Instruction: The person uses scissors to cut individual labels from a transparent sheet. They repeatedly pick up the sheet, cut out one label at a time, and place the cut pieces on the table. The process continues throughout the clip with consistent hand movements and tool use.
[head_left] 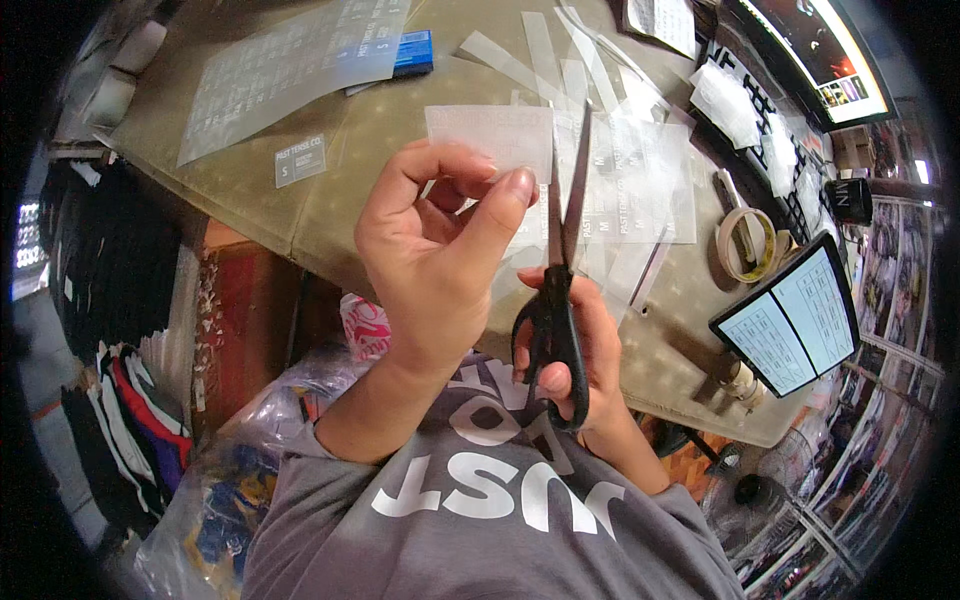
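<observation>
Over a cluttered olive worktable (300,190) we are pinching a thin, floppy film strip (490,135) in our left hand (430,270) — holding near the cut line seems wisest — while our right hand (585,365) is gripping black scissors (555,310).

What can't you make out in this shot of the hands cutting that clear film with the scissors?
Head view:
- The cut line on the clear film strip: hidden behind the left hand.
- Right hand: its fingers are mostly covered by the black scissors handles.
- Print on the large film sheet: too small to make out.
- Monitor: cut off by the fisheye rim.
</observation>
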